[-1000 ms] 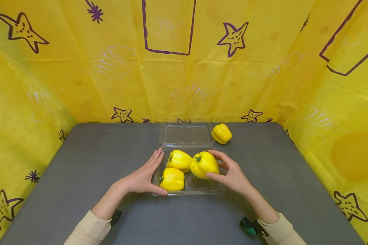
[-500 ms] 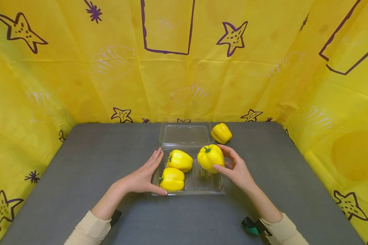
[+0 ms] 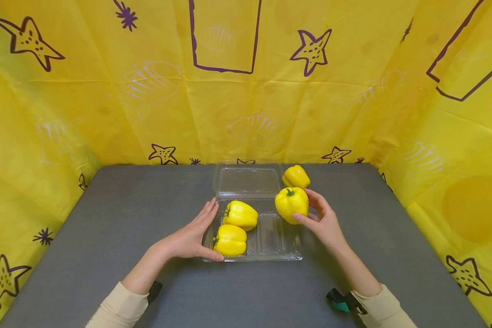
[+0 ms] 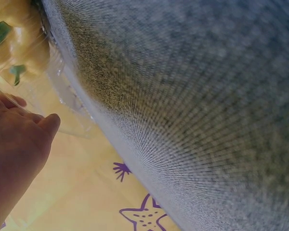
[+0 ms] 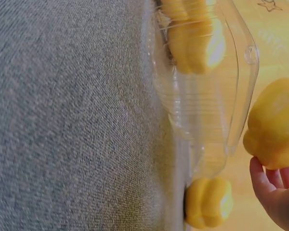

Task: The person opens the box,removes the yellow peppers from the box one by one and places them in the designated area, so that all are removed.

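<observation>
My right hand (image 3: 324, 223) grips a yellow bell pepper (image 3: 291, 206) with a green stem, held up over the right side of a clear plastic clamshell box (image 3: 270, 258). In the right wrist view this pepper (image 5: 275, 122) is raised well off the table, fingers curled against its underside. Two more yellow peppers lie in the box's left half, a rear pepper (image 3: 242, 215) and a front pepper (image 3: 231, 240). Along the box's left side rests my left hand (image 3: 190, 237), fingers straight, thumb at the front corner.
The box's lid (image 3: 249, 179) lies folded back behind it. Another yellow pepper (image 3: 297, 176) sits on the grey table (image 3: 127, 218) by the lid's right edge. A yellow printed cloth (image 3: 246, 100) hangs around the back and sides.
My right hand has carried its pepper from beside the rear pepper in the box to the right and up. The left hand has stayed on the box's side.
</observation>
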The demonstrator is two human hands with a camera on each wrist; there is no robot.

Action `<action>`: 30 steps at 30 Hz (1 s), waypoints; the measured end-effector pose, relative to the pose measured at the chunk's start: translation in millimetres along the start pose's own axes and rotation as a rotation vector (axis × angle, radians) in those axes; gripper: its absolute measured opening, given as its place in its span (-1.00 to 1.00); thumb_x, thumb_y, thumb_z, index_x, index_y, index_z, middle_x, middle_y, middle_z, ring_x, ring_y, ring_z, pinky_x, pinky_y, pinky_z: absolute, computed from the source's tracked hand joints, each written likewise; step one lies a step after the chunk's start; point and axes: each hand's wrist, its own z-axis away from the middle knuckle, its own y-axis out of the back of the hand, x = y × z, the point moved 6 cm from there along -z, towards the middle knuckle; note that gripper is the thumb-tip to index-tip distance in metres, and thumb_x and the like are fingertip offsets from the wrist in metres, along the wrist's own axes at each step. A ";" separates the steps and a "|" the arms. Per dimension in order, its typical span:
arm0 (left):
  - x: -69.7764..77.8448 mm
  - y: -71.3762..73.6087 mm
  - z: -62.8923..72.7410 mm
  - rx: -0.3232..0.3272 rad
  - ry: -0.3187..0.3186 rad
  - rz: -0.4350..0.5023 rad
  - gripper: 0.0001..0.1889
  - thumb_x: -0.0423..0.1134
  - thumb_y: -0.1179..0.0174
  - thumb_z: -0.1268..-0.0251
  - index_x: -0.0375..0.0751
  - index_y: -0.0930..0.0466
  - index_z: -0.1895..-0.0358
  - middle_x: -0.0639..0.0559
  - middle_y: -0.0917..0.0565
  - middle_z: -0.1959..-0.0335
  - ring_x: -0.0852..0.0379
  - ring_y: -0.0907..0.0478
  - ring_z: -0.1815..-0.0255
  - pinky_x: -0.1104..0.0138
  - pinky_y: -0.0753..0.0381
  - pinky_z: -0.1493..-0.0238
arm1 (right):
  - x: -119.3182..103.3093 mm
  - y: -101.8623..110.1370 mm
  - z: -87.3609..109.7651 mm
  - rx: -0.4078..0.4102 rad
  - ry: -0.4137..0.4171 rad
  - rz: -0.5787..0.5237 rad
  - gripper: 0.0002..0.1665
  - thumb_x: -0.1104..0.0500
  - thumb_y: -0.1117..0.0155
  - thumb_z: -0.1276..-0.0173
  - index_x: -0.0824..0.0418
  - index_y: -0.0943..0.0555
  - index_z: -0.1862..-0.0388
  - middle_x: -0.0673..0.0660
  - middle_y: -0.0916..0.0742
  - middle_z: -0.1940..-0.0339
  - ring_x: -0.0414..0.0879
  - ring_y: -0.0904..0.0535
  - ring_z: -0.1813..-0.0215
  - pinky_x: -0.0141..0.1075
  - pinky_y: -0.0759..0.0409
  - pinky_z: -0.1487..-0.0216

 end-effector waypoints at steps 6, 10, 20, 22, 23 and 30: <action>0.6 0.3 -0.4 0.002 -0.006 -0.005 0.40 0.27 -0.48 0.17 -0.22 0.34 -0.57 -0.02 0.43 -0.59 -0.04 0.47 -0.57 -0.14 0.06 -0.43 | 2.1 6.7 -3.4 0.048 -0.022 0.017 -0.20 0.28 -0.44 -0.22 0.23 -0.32 -0.40 0.14 -0.50 -0.24 -0.11 -0.42 -0.17 -0.45 -0.55 -0.03; 1.3 0.6 -0.1 0.002 -0.007 -0.005 0.40 0.28 -0.48 0.17 -0.22 0.35 -0.57 -0.01 0.43 -0.59 -0.04 0.48 -0.57 -0.14 0.07 -0.43 | 3.6 11.0 -5.1 0.082 -0.057 0.035 -0.21 0.25 -0.44 -0.23 0.22 -0.32 -0.40 0.14 -0.49 -0.27 -0.11 -0.40 -0.20 -0.47 -0.53 -0.02; 0.7 0.6 0.5 0.000 -0.004 -0.003 0.41 0.28 -0.48 0.17 -0.22 0.36 -0.57 0.01 0.45 -0.59 -0.03 0.49 -0.57 -0.14 0.06 -0.43 | 10.6 25.9 -9.6 0.161 -0.146 0.075 -0.15 0.11 -0.47 -0.23 0.20 -0.29 -0.42 0.11 -0.45 -0.33 -0.08 -0.35 -0.25 -0.48 -0.46 -0.05; 0.4 0.5 0.4 0.001 -0.007 -0.003 0.41 0.28 -0.48 0.17 -0.22 0.36 -0.57 0.01 0.45 -0.59 -0.03 0.49 -0.57 -0.14 0.06 -0.43 | 13.1 30.2 -11.1 0.183 -0.156 0.077 -0.16 0.10 -0.47 -0.23 0.20 -0.29 -0.41 0.10 -0.45 -0.33 -0.08 -0.35 -0.25 -0.50 -0.45 -0.05; 0.3 0.4 0.5 0.001 -0.008 -0.005 0.41 0.28 -0.48 0.17 -0.22 0.36 -0.57 0.01 0.45 -0.59 -0.03 0.49 -0.57 -0.14 0.07 -0.43 | 14.1 32.3 -11.8 0.193 -0.158 0.077 -0.15 0.10 -0.47 -0.23 0.21 -0.29 -0.42 0.11 -0.45 -0.33 -0.07 -0.35 -0.26 -0.50 -0.45 -0.05; 0.3 0.6 0.7 0.002 -0.007 -0.003 0.41 0.28 -0.48 0.17 -0.23 0.35 -0.57 0.00 0.44 -0.59 -0.03 0.48 -0.57 -0.14 0.08 -0.43 | 27.0 46.9 -17.6 0.259 -0.220 0.094 -0.15 0.09 -0.45 -0.24 0.21 -0.27 -0.43 0.11 -0.42 -0.36 -0.05 -0.33 -0.30 -0.44 -0.42 -0.10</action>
